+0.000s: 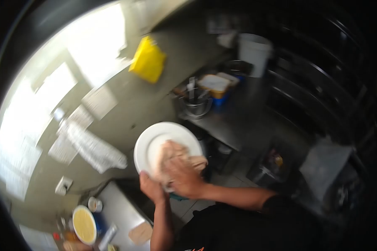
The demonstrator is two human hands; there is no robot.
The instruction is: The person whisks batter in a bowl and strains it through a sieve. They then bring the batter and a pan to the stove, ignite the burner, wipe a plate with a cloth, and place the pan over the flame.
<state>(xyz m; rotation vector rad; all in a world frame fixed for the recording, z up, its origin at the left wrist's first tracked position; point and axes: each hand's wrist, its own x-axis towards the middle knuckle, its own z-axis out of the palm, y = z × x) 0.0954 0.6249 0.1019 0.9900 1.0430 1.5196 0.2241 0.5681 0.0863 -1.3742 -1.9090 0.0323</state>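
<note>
A round white plate is held up in front of me, its upper face turned towards the camera. My left hand grips the plate at its lower edge. Against the plate's face, my right hand presses a crumpled pinkish-beige cloth. The cloth covers the middle and lower right of the plate and bunches out beyond its right rim. The right hand is slightly blurred, and its fingers are partly lost in the folds. A small bit of green shows beneath the hands; what it belongs to is hidden.
A steel counter at lower left carries a bowl with yellow contents. Another metal table holds a wire-like basket with utensils and a white bucket. On the wall hang papers, a yellow cloth and a plastic bag.
</note>
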